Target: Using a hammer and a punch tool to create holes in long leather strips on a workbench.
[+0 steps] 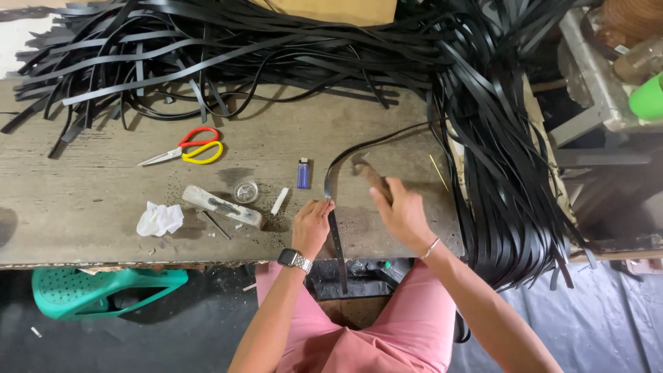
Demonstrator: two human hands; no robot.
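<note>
Black strap (pixel 336 235); scissors (pixel 185 148) w/ red+yellow handles; blue lighter (pixel 303 173); white tissue (pixel 159 219); green stool (pixel 103 290); pink shorts (pixel 407 324).

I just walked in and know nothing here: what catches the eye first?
A huge heap of long black leather strips covers the worn table's far side and spills over its right end. Nearer, the left hand pins one black strip while the right hand holds a wooden-handled hammer. Red-and-yellow-handled scissors lie left.
</note>
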